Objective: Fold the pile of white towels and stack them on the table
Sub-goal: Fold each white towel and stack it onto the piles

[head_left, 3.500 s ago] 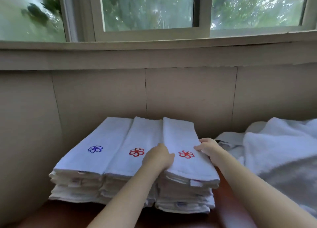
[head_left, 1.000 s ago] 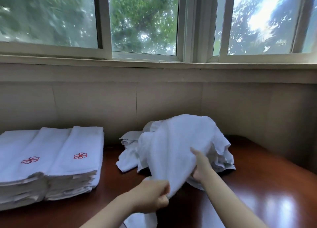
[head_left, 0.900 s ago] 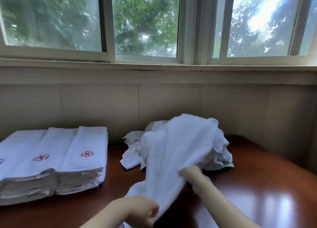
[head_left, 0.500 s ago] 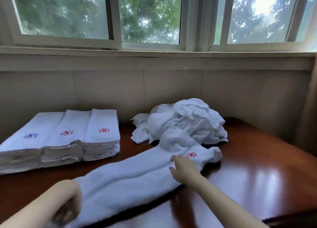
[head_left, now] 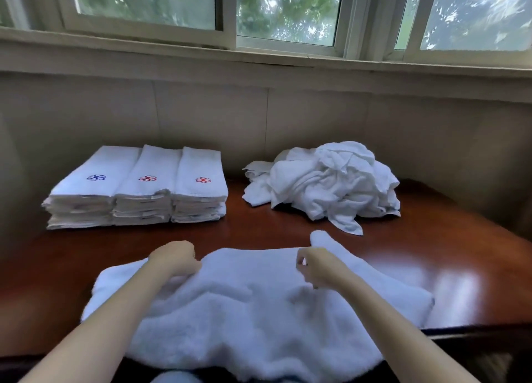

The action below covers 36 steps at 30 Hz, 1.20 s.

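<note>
A white towel [head_left: 259, 310] lies spread and rumpled across the near part of the wooden table [head_left: 431, 238], its front edge hanging over the table's edge. My left hand [head_left: 175, 257] is closed on the towel's far edge at the left. My right hand [head_left: 315, 266] pinches the far edge at the right, beside a turned-up corner. A heap of unfolded white towels [head_left: 328, 184] sits at the back right. Three stacks of folded towels [head_left: 141, 187] with blue and red flower marks stand side by side at the back left.
A beige wall [head_left: 316, 117] rises right behind the table, with a window sill and windows above it. The table's front edge runs along the bottom right. Bare wood shows between the stacks, the heap and the spread towel.
The towel pulled out of the heap now lies across the table in front of me, opened out wider. Both hands have moved to its far edge and taken hold there.
</note>
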### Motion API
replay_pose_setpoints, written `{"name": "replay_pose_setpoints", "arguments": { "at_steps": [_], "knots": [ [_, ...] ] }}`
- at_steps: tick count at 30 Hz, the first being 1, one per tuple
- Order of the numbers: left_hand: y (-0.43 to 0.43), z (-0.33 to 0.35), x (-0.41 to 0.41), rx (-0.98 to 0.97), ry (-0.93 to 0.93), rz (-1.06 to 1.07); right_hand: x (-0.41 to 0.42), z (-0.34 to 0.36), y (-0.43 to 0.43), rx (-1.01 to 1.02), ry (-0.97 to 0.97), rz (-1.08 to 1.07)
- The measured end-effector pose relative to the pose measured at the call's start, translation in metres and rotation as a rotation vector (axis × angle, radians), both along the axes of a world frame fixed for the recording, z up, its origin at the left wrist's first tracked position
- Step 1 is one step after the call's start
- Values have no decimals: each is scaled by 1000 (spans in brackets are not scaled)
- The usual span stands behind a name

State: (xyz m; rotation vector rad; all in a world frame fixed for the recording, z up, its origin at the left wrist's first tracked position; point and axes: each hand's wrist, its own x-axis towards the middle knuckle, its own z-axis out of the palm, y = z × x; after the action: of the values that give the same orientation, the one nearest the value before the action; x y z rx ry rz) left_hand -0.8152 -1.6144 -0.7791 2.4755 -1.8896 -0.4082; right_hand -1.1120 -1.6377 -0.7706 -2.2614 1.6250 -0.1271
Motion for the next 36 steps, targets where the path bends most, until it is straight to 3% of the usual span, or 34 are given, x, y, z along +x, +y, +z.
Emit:
{"name": "replay_pose_setpoints", "arguments": {
  "at_steps": [2,7,12,14,16,19,21,25,27,31,33,34,36],
  "knots": [
    [7,-1,4,68,236,-33,3,-9,-15,-112,60,-8],
    [28,10,24,192,1122,-56,15,-19,-53,84,157,-22],
    [36,24,38,314,1421,-210,35,-4,-73,88,409,63],
    [41,26,37,451,1276,-238,38,-3,-76,4,353,6],
    [45,22,35,561,979,-217,33,-2,-83,-68,169,-105],
    [43,28,38,529,706,-165,24,16,-96,-190,-19,-172],
    [32,49,46,314,602,-101,20,45,-107,-280,-128,-208],
    [-1,116,63,-498,-1,103,25,137,-107,-622,-389,-155],
    [-7,145,63,-828,-130,178,20,173,-101,-812,-431,-140],
    [6,167,61,-1054,-318,60,-8,191,-81,-945,-375,-154],
    [22,160,59,-1006,-446,-15,-26,174,-67,-878,-262,-163],
    [29,154,58,-883,-565,-33,-34,161,-57,-787,-159,-132],
    [45,139,55,-376,-744,-12,-44,131,-34,-448,91,19]
  ]
}}
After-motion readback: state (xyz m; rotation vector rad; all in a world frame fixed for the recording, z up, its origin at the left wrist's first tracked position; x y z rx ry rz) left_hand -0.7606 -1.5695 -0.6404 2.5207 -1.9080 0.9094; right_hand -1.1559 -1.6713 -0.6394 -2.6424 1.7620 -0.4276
